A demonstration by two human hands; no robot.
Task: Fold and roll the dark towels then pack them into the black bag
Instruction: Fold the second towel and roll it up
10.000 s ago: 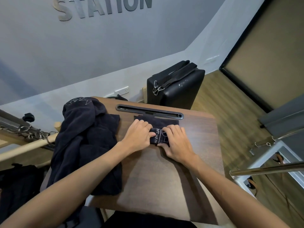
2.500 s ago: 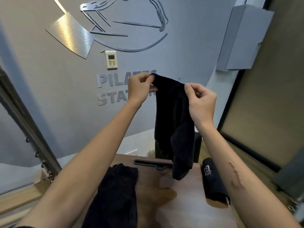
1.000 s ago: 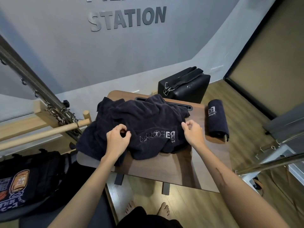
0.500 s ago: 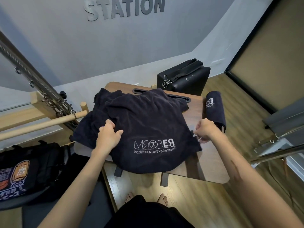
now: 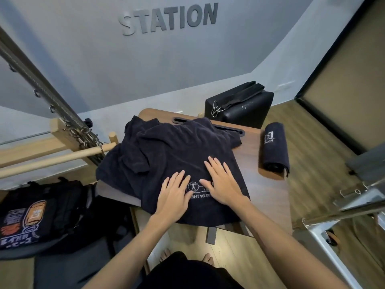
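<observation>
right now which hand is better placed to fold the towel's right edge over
Right. The right hand lies flat on the spread towel nearer its right edge; the left hand presses further left.

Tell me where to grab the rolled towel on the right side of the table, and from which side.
Grip the rolled towel around its middle, coming down from above with the right hand. It lies as a long roll near the table edge, apart from the spread towel, so its top and both long sides look free. A wrap around the middle should keep the roll from unwinding.
</observation>
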